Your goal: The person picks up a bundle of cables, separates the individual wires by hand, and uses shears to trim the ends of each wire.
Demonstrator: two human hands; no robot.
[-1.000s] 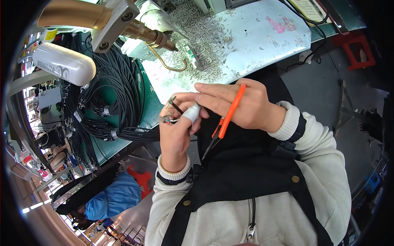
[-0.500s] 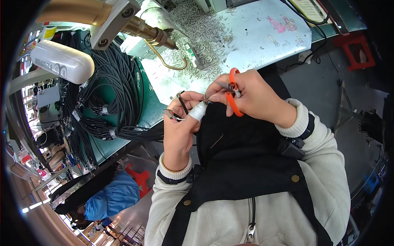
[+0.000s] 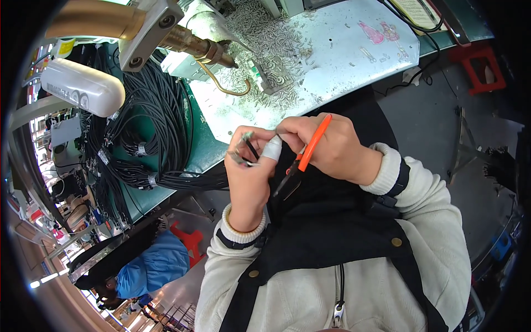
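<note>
Both my hands meet in front of the black apron, their fingertips touching. My left hand (image 3: 249, 171) is closed, its thumb wrapped in white tape (image 3: 272, 148). A short black cable (image 3: 250, 148) crosses its fingers, with blurred, pale frayed ends beside it. My right hand (image 3: 332, 145) is closed round orange-handled scissors (image 3: 314, 143), whose dark blades point down and left over the apron. Its thumb and forefinger also pinch at the left fingertips; what lies between them is too small to make out.
Beyond my hands, a pale work board (image 3: 343, 66) carries many small metal pins (image 3: 276, 39) under a machine with a brass-coloured nozzle (image 3: 221, 55). Coiled black cables (image 3: 166, 133) lie on the green table at left. A person in blue (image 3: 157, 260) sits lower left; a red stool (image 3: 478, 69) stands far right.
My right hand has turned and shifted slightly down, swinging the scissors so their blades now point down-left. My left hand has moved a little right, and the cable in it has tilted.
</note>
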